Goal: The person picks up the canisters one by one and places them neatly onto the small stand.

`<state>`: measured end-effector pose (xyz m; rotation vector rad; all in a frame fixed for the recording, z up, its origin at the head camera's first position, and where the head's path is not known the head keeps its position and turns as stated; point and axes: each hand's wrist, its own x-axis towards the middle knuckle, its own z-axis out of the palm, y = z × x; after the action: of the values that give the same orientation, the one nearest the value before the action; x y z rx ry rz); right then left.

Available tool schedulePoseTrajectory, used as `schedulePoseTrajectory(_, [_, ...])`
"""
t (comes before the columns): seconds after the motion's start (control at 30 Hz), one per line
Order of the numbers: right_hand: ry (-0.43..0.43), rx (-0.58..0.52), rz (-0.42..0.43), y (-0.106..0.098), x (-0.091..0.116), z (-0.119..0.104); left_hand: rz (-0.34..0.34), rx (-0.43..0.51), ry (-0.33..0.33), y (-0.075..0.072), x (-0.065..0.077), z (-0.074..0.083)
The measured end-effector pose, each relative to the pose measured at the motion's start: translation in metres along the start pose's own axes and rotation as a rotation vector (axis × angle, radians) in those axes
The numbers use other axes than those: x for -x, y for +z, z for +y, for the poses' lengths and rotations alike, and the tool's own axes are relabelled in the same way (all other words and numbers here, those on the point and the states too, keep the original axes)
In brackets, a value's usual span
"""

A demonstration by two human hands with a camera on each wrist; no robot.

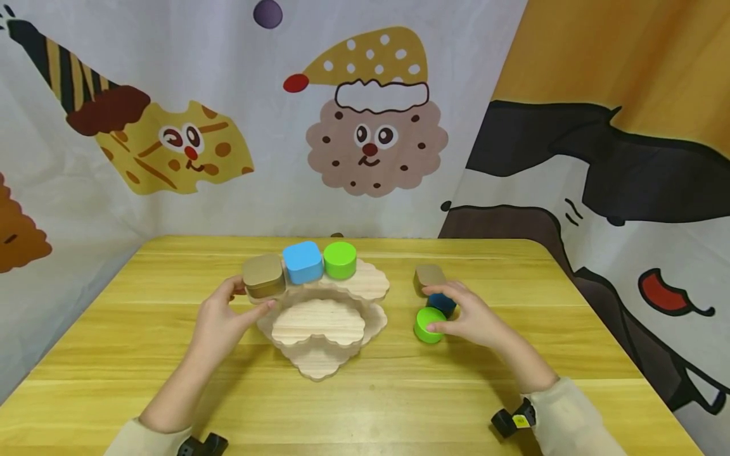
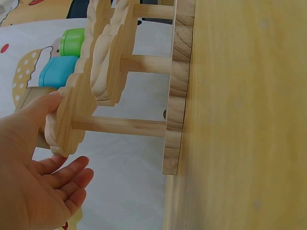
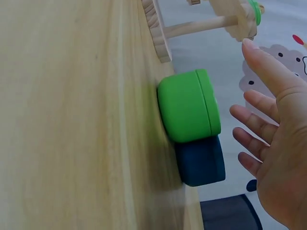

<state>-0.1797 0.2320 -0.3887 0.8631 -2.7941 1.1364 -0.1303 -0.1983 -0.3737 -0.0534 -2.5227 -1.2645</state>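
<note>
A wooden tiered stand [image 1: 319, 366] with scalloped edges has a brown rounded box [image 1: 263, 276], a light blue box [image 1: 303, 262] and a round green box [image 1: 340, 260] on its top tier. My left hand [image 1: 219, 316] is at that tier's left end beside the brown box. In the left wrist view, its thumb [image 2: 50, 101] rests against the tier edge, and the other fingers spread loosely below. To the right, my right hand [image 1: 470, 316] hovers over a second round green box [image 3: 187, 106] and a dark blue box [image 3: 200, 160], fingers apart and nothing held.
Another brown box [image 1: 429, 277] sits behind the dark blue one. The wooden table [image 1: 376, 411] carries everything, and a curtain with cartoon prints [image 1: 228, 63] hangs behind its far edge. Wooden dowels [image 2: 120, 125] join the stand's tiers to its base.
</note>
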Motion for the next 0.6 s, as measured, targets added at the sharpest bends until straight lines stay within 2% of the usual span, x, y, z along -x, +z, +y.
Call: schedulePoseTrajectory(0.6, [-0.038, 0.100, -0.043, 0.006, 0.004, 0.014, 0.007, 0.004, 0.016, 0.001, -0.001, -0.003])
